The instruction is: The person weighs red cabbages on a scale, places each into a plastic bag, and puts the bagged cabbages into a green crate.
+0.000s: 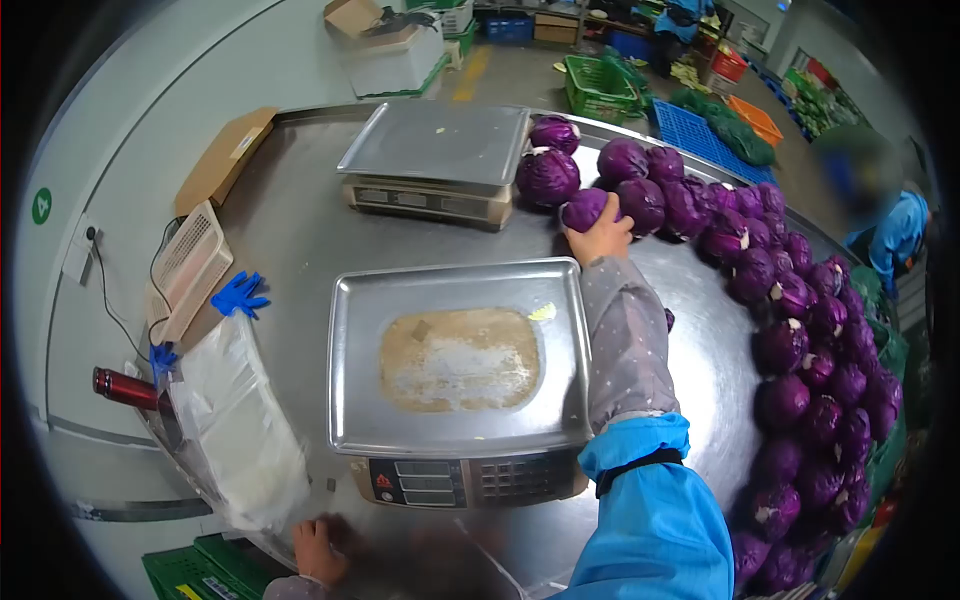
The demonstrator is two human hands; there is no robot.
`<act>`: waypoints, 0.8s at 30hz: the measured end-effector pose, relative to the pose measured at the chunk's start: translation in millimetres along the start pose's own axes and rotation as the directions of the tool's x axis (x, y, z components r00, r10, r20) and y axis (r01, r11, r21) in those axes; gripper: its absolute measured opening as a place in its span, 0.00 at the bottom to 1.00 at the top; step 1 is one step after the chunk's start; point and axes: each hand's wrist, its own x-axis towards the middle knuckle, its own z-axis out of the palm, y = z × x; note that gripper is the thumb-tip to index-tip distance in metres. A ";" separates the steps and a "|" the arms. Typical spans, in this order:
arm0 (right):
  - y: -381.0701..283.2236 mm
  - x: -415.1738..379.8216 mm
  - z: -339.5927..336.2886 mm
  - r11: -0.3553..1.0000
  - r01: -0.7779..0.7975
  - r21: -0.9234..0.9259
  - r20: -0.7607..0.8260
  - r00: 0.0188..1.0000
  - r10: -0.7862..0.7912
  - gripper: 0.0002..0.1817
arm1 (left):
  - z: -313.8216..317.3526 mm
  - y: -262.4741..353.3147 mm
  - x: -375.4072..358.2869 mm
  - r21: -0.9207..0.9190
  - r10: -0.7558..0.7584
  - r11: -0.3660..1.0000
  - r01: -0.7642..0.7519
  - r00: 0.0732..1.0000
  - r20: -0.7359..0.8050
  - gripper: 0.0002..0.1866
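Note:
My right hand [600,236] reaches past the front scale and is closed around a purple cabbage [583,210] near the back of the steel table. Other purple cabbages [640,205] lie right beside it. My left hand [319,552] rests at the table's near edge with its fingers curled and nothing visible in them. Between my arms stands a digital scale with a stained steel tray [455,432], which carries only small scraps of leaf. A second scale [435,150] sits behind it, close to two cabbages [548,177].
A long heap of purple cabbages [785,345] lines the table's right side. To the left are clear plastic bags [240,420], a blue glove [240,294], a pale basket [190,265] and a red flask [125,387]. Green crates [600,88] stand on the floor behind.

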 end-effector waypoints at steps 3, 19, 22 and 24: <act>4.3 -4.4 -4.5 0.996 0.043 0.084 -0.063 0.997 -0.038 0.51 | 32.9 -27.2 -5.2 -0.030 -0.061 0.998 0.063 0.994 0.089 0.19; -57.2 -158.9 -186.9 0.598 0.778 0.193 0.328 0.523 -0.787 0.45 | 26.6 -43.3 -27.1 -0.190 0.011 0.981 -0.033 0.993 -0.116 0.05; -65.8 -179.3 -196.3 0.589 0.800 0.111 0.436 0.493 -0.752 0.52 | -5.7 -48.2 -24.3 0.170 0.158 0.972 -0.162 0.987 0.034 0.06; -58.1 -168.7 -201.1 0.576 0.758 0.305 0.398 0.448 -0.800 0.61 | -16.1 -57.7 -24.4 0.289 0.124 0.946 -0.149 0.987 0.102 0.07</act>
